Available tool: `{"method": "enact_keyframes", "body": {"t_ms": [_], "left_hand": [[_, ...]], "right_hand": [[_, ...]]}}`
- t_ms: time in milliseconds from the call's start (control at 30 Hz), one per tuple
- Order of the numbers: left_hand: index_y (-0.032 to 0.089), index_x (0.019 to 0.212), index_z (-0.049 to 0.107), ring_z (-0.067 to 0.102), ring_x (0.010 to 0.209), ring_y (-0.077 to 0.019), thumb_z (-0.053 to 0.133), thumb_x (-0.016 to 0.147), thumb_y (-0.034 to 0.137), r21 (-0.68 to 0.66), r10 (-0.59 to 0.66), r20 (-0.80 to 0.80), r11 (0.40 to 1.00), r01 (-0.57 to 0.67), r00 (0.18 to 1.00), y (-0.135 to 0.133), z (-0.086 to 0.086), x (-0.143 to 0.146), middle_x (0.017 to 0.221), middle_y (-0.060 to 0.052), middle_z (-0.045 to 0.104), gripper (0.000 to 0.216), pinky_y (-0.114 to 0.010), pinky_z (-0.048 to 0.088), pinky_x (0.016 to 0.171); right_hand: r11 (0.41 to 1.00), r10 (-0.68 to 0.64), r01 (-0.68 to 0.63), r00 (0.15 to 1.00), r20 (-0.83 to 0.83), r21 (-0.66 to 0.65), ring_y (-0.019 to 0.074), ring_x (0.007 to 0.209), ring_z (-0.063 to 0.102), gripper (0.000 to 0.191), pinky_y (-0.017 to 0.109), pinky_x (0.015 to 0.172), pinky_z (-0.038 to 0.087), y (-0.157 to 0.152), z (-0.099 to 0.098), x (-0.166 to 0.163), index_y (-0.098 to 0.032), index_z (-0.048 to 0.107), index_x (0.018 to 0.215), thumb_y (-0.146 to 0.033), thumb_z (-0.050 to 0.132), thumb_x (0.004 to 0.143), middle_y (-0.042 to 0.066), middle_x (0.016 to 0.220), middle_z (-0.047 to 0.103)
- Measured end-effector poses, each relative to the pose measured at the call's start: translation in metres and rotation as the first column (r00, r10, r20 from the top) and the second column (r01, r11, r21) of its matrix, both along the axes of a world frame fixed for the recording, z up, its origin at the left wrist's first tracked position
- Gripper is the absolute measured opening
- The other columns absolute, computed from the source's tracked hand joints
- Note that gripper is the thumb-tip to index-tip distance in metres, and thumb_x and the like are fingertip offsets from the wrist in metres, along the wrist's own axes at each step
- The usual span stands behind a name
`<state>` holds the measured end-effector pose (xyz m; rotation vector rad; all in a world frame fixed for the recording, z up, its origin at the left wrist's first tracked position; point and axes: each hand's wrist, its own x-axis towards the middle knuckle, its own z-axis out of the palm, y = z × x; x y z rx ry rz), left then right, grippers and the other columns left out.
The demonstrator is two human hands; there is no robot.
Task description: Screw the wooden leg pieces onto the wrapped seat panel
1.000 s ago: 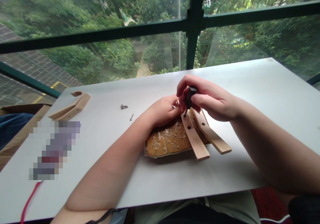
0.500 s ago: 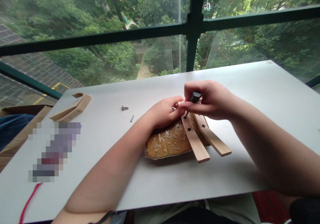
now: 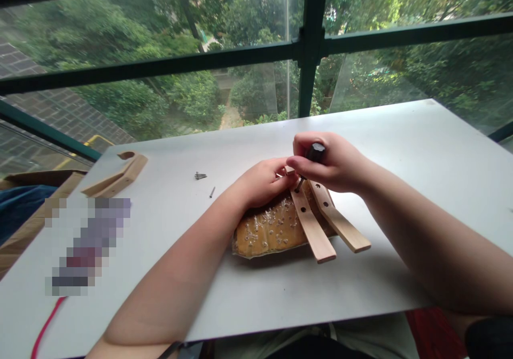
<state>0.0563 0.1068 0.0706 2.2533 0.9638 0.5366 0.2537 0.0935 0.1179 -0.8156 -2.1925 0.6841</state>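
My right hand (image 3: 326, 161) is wrapped round the dark handle of a screwdriver (image 3: 315, 153). Its shaft points down at the upper hole of the nearer bent wooden piece (image 3: 315, 233). A second bent wooden piece (image 3: 348, 229) with two dark holes lies just to the right. Both rest across a brown block (image 3: 266, 228) wrapped in clear film and dotted with small holes. My left hand (image 3: 264, 180) is closed about the far end of the nearer wooden piece, its fingertips close to the screwdriver tip. What its fingers grip is partly hidden.
Several screws (image 3: 200, 176) and a single screw (image 3: 212, 192) lie left of my left hand on the white table (image 3: 248, 289). Further left are another wooden piece with a hook (image 3: 120, 176), a blurred-out object (image 3: 92, 241) and a red cord (image 3: 46, 324). A cardboard box (image 3: 66, 188) stands beyond the table edge.
My right hand and the screwdriver handle have turned slightly, and the handle leans a little more to the right. The wooden pieces and block stay in place.
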Motion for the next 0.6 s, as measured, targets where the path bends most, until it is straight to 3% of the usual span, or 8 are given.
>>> {"method": "enact_keyframes", "body": {"t_ms": [333, 600], "left_hand": [[0.017, 0.093, 0.067, 0.064, 0.081, -0.0166, 0.048, 0.096, 0.039, -0.015, 0.010, 0.000, 1.000, -0.010, 1.000, 0.0008, -0.0005, -0.0004, 0.088, -0.001, 0.072, 0.030, -0.026, 0.048, 0.075], [0.016, 0.097, 0.066, 0.066, 0.087, -0.0190, 0.047, 0.095, 0.037, 0.041, 0.008, -0.033, 0.999, -0.006, 0.999, 0.0021, -0.0022, 0.0000, 0.094, -0.003, 0.073, 0.029, -0.030, 0.049, 0.079]], "right_hand": [[1.000, 0.011, -0.012, 1.000, -0.010, -0.015, 0.0073, 0.058, 0.034, 0.026, 0.024, 0.053, 0.028, -0.0007, -0.0003, 0.0005, -0.019, 0.043, 0.068, -0.026, 0.059, 0.088, -0.006, 0.061, 0.038], [0.998, 0.053, -0.054, 0.998, -0.034, -0.029, 0.0082, 0.060, 0.044, 0.016, 0.024, 0.058, 0.033, -0.0004, 0.0020, -0.0006, -0.016, 0.056, 0.073, -0.021, 0.059, 0.088, -0.004, 0.065, 0.051]]}}
